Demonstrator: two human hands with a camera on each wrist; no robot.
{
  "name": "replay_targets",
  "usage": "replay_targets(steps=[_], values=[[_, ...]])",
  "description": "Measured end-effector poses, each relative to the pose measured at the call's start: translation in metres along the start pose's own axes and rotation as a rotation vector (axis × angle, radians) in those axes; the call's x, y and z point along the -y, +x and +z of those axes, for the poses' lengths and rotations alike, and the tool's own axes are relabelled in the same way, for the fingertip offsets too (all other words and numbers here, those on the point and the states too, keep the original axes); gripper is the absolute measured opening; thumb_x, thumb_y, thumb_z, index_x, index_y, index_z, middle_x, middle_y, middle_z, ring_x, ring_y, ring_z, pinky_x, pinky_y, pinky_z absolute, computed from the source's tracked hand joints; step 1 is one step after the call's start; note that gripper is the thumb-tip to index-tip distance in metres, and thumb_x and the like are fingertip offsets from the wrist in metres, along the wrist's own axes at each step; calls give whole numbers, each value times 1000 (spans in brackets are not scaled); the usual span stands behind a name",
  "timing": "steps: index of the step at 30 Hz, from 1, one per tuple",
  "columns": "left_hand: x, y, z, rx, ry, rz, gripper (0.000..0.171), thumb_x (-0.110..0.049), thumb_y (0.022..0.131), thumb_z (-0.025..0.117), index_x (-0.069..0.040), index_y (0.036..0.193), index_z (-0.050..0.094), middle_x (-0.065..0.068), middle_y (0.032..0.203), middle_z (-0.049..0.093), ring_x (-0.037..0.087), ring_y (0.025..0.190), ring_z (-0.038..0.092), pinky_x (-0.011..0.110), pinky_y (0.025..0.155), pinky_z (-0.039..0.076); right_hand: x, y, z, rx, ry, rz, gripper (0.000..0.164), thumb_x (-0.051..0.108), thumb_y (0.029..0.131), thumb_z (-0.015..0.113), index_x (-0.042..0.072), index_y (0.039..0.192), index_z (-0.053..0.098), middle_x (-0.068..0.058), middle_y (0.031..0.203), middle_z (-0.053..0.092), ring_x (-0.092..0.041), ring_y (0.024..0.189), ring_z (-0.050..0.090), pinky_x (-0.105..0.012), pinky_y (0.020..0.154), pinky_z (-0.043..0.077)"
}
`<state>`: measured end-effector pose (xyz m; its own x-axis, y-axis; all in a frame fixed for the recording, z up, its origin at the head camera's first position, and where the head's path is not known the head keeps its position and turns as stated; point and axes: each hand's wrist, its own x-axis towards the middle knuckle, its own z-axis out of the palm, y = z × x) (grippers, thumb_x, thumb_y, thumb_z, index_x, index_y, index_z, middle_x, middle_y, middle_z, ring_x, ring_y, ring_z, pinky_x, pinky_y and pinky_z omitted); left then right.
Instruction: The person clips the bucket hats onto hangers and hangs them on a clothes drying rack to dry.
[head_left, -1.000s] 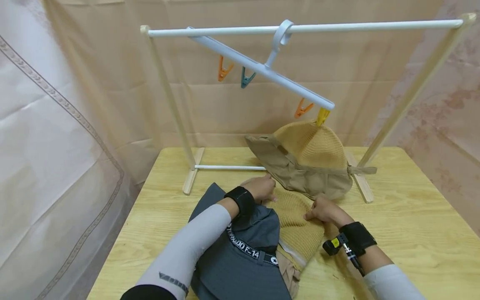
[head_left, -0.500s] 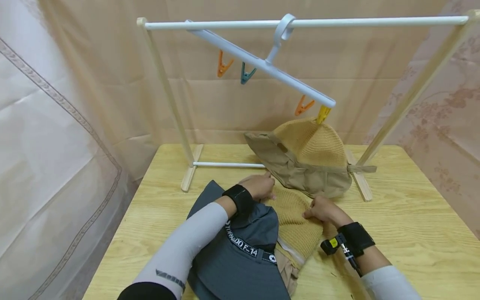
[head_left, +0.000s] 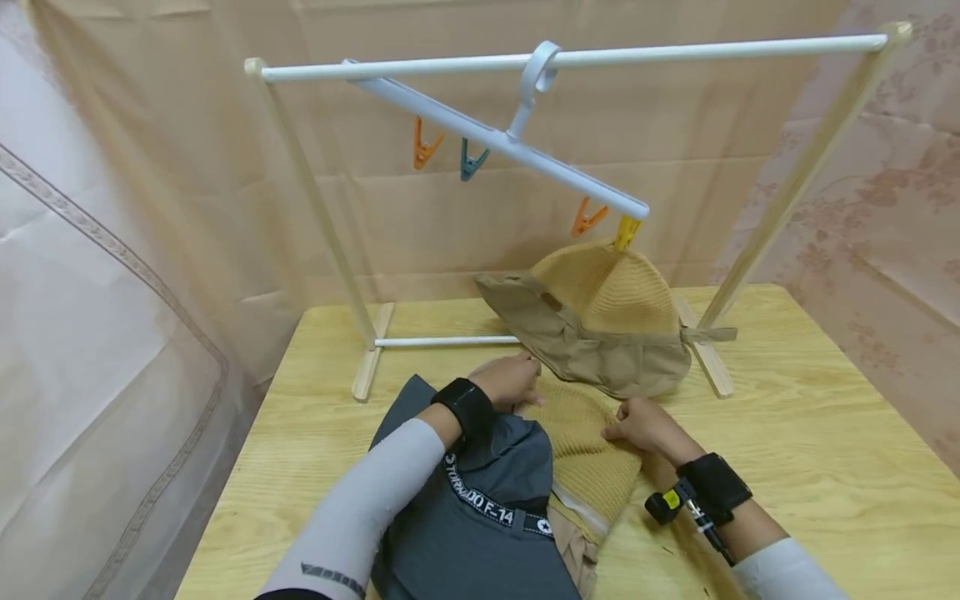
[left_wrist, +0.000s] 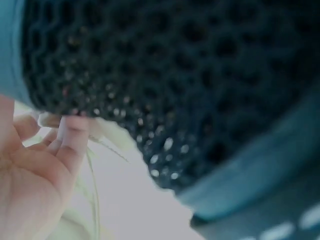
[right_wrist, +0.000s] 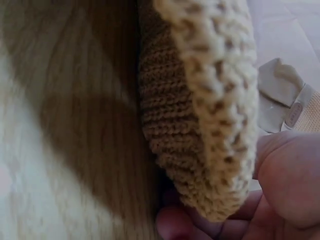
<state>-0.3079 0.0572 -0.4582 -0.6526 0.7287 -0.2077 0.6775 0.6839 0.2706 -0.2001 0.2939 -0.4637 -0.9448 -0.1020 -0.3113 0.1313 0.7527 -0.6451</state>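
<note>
A yellow knitted hat (head_left: 581,433) lies on the table, with a pale band and a beige cloth part at its near end. My left hand (head_left: 506,381) pinches its far left edge; in the left wrist view, thumb and fingers meet on a pale edge. On its right side my right hand (head_left: 643,427) pinches the knit, and the right wrist view shows the ribbed fabric (right_wrist: 215,105) between thumb and fingers. Under my left forearm a dark grey hat (head_left: 480,550) with a lettered band covers part of the knitted one.
Behind the hands, a tan and yellow hat (head_left: 615,333) hangs from a yellow clip (head_left: 626,233) on a tilted white hanger (head_left: 487,133). Orange and teal clips (head_left: 472,160) hang along it. The hanger hooks over the white rod (head_left: 712,52) of a wooden-legged rack.
The head view has shifted slightly, so the rack appears a little to the left. Both hands keep their hold on the knitted hat and show hardly any movement.
</note>
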Motion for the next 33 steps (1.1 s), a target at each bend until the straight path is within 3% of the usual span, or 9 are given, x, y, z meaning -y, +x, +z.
replay_targets(steps=[4,7,10,13,16,20,24,28,33], values=[[-2,3,-1,-57,18,-29,42,-42,92,64,-12,121,62,5,117,62,18,97,64,29,84,51,-4,-5,-1,-2,40,-12,47,21,86,71,17,54,37,8,52,27,-8,48,25,-23,50,25],[-1,0,-5,-124,4,6,28,-36,94,64,-12,108,64,3,101,63,14,85,59,26,74,47,-4,-7,-3,26,88,-7,47,25,88,71,17,53,41,9,49,30,-7,46,27,-22,48,26],[-2,-2,-9,-175,-14,31,20,-34,95,64,-14,94,60,-1,86,54,10,75,49,23,67,37,-4,-9,-5,58,123,0,46,24,85,74,16,53,43,9,49,31,-6,46,28,-21,47,26],[-1,-2,-10,-198,-52,30,24,-34,94,65,-16,83,53,-3,78,42,10,69,39,24,63,30,-3,-10,-6,55,126,-4,47,19,82,77,17,54,40,9,50,31,-5,46,29,-21,47,27],[0,-2,-10,-210,-91,22,24,-35,92,67,-17,82,54,-4,79,44,10,70,41,24,64,31,-1,-12,-7,37,123,-4,49,14,81,76,17,54,36,9,51,29,-6,47,28,-21,47,26],[2,-5,-13,-225,-121,18,21,-34,91,69,-14,91,64,0,86,59,11,74,49,23,66,37,2,-16,-9,30,130,-10,50,13,82,75,17,55,33,8,52,29,-6,47,28,-21,47,26],[0,-7,-21,-228,-162,1,25,-34,90,70,-12,100,69,3,95,68,12,77,57,24,69,44,7,-21,-14,36,133,-4,41,14,84,74,15,57,42,8,50,32,-6,45,30,-21,46,29],[-1,-11,-27,-233,-183,-4,23,-36,90,70,-15,97,69,0,97,68,11,79,59,25,72,47,12,-25,-20,28,106,-4,29,17,85,74,10,62,55,8,52,37,-6,47,34,-21,48,32],[1,-17,-31,-247,-213,-4,21,-37,90,69,-17,89,66,-1,90,63,11,73,54,24,67,41,19,-28,-26,2,90,-43,33,17,87,71,11,61,53,7,51,36,-8,47,35,-22,47,30]])
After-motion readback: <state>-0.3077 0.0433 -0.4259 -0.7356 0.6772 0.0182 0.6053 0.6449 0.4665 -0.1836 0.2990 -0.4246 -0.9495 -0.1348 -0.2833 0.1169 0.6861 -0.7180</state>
